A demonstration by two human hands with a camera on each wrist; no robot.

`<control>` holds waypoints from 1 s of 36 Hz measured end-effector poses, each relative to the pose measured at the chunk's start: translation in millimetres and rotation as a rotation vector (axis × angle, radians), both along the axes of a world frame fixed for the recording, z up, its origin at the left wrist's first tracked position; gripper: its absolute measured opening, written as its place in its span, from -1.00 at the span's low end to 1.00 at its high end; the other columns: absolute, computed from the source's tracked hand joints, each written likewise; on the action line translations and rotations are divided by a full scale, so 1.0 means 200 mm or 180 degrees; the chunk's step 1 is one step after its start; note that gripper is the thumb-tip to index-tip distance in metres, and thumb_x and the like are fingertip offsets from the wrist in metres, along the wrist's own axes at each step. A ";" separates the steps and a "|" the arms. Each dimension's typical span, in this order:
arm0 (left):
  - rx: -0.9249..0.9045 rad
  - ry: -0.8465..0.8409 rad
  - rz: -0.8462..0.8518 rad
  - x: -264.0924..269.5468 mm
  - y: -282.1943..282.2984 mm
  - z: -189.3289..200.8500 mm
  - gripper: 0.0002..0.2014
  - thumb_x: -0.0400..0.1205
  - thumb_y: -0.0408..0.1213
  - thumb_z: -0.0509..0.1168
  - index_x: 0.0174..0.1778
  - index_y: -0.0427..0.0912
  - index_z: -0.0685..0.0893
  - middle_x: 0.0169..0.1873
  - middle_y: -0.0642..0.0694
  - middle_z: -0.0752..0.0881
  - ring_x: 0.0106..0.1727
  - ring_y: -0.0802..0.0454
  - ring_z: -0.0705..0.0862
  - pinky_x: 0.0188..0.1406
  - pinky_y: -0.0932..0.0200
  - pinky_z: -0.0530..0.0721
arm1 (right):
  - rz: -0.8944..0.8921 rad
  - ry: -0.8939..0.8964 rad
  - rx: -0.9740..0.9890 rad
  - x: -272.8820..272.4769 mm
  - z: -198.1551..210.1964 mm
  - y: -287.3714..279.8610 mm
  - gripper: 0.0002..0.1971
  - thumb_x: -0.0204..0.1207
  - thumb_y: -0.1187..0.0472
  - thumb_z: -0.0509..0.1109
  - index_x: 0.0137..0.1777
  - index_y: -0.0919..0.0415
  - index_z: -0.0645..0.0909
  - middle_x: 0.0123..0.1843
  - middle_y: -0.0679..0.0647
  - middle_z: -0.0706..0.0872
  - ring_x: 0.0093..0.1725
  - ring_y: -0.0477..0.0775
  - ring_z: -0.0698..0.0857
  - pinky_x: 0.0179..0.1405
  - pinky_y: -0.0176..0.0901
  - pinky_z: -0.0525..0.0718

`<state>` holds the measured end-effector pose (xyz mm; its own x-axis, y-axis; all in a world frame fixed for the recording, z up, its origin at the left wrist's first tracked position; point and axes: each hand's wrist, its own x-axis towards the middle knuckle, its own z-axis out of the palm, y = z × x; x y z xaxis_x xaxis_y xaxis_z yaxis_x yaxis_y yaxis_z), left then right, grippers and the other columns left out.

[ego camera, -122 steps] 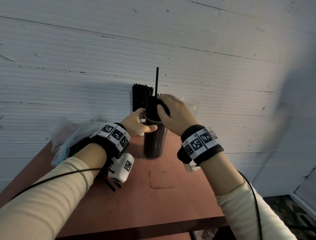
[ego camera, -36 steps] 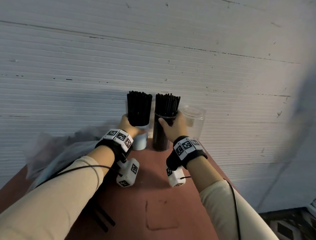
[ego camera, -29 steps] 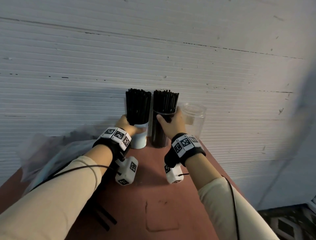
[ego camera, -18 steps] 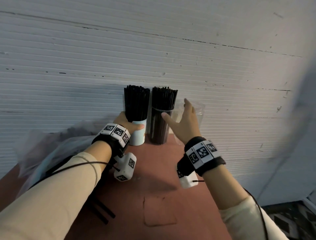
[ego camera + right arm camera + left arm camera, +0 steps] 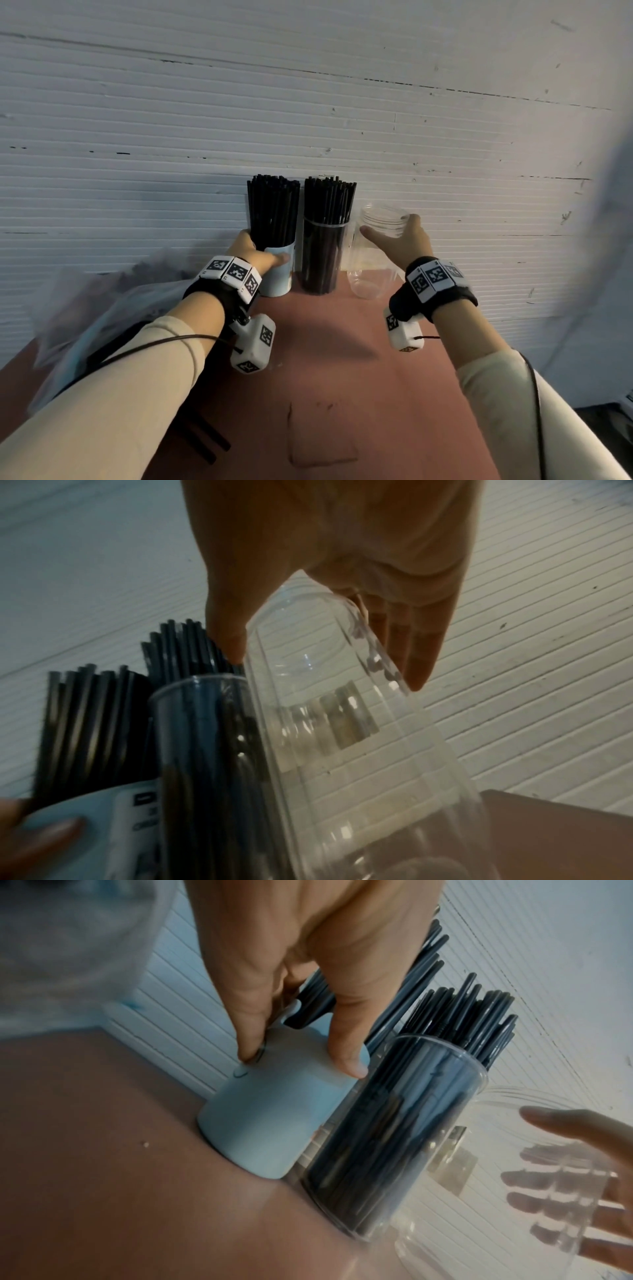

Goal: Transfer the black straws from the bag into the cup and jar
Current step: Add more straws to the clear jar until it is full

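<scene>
A white cup (image 5: 275,277) packed with black straws (image 5: 273,209) stands at the wall, and my left hand (image 5: 257,257) grips its side with thumb and fingers. Right beside it is a clear tall jar (image 5: 323,253), also full of straws. My right hand (image 5: 397,243) is spread around the neck of an empty clear jar (image 5: 373,270), thumb on its left and straight fingers behind it. In the right wrist view the empty jar (image 5: 359,737) sits between thumb and fingers. I cannot tell if they press on it.
A crumpled clear plastic bag (image 5: 102,308) lies at the table's left, partly under my left arm. A few loose black straws (image 5: 205,442) lie on the red-brown table (image 5: 342,377) near its front. The white ribbed wall (image 5: 308,120) stands right behind the containers.
My right hand let go of the straw-filled clear jar and moved right to the empty jar, spreading around its neck. The left hand kept its hold on the white cup.
</scene>
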<state>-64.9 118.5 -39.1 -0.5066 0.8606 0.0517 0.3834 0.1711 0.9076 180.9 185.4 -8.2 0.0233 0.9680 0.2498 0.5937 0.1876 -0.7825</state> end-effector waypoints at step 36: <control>-0.0131 0.1512 -0.0543 -0.36 -1.01 0.37 -0.73 0.49 -0.30 0.52 0.00 0.12 0.70 0.14 -0.15 0.67 0.16 -0.06 0.66 0.18 0.12 0.56 | 0.0807 -0.0143 0.0177 -0.20 0.05 -0.89 0.15 0.30 -0.31 0.51 0.65 0.31 -0.02 0.62 0.25 0.22 0.57 0.19 0.33 0.43 -0.03 0.41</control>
